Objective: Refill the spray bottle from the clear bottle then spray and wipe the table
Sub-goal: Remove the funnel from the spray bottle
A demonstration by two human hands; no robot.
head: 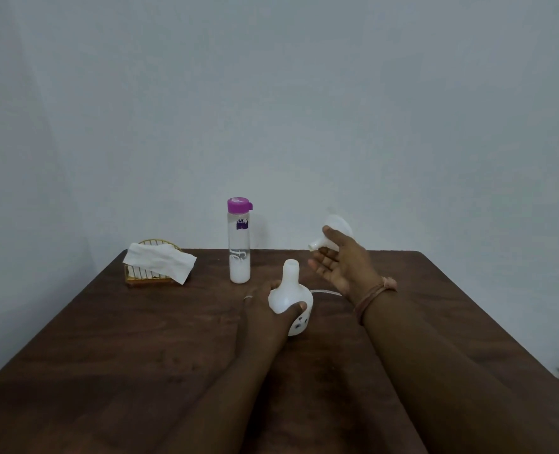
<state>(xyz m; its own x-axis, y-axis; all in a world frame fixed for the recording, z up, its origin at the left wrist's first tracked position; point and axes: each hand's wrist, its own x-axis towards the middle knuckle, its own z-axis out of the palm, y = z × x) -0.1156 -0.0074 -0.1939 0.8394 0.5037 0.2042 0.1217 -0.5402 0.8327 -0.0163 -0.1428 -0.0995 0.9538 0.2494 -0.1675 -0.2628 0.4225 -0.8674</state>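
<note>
With the left hand (265,309) wrapped round the round white plastic spray bottle (290,298), whose open neck stands above those fingers, the right hand (338,260) pinches a translucent white funnel (334,232), which, seated crooked, would likely spill liquid from the purple-capped clear bottle (239,244) beyond the fingertips.

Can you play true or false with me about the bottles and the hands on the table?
1. The left hand holds the white spray bottle on the table. True.
2. The spray bottle has its sprayer top on. False: its neck is open.
3. The right hand holds a white funnel in the air. True.
4. The clear bottle has a green cap. False: the cap is purple.
5. The clear bottle is lying down. False: it stands upright.
6. A white tissue lies on a gold holder. True.
</note>
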